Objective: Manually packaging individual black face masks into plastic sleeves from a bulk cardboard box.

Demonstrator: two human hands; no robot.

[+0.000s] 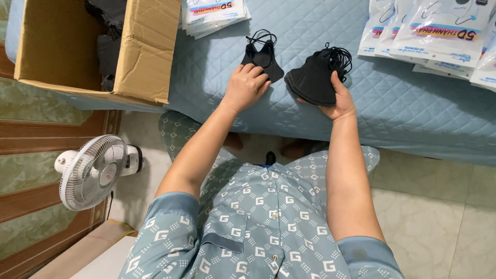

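Observation:
My right hand [338, 101] holds a stack of folded black face masks [315, 77] just above the quilted blue bed cover [413, 108]. A single black mask [264, 58] with looped ear cords lies flat on the cover, and my left hand [245, 85] rests on its near edge with the fingers pressing it down. The two hands are a short way apart, near the front edge of the bed.
An open cardboard box [147, 51] holding more black masks [109, 46] stands at the left on the bed. Piles of white printed packets lie at the top middle [212, 13] and top right [439, 36]. A white fan [93, 170] stands on the floor at the left.

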